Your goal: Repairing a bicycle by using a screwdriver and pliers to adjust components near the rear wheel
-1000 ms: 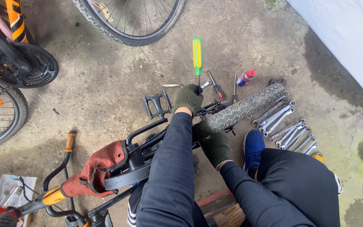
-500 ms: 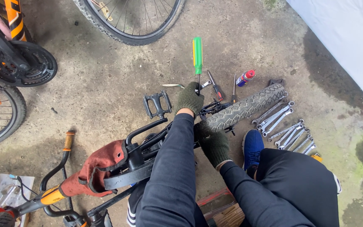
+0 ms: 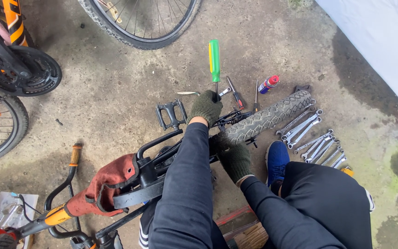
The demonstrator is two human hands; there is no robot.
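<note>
Left hand (image 3: 206, 107) gloved, fingers curled shut, arm outstretched — right hand (image 3: 236, 159) gloved, lower, pressing down.

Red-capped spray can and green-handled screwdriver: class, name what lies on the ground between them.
In the head view, two hand tools lie between the green-handled screwdriver and the red-capped spray can: red-handled pliers and a thin dark tool.

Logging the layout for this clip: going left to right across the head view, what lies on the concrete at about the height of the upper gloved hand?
Black pedal → left hand gripping the green-handled screwdriver → red-handled tool → thin dark tool → small red-capped spray can → knobby tyre → row of silver spanners.
</note>
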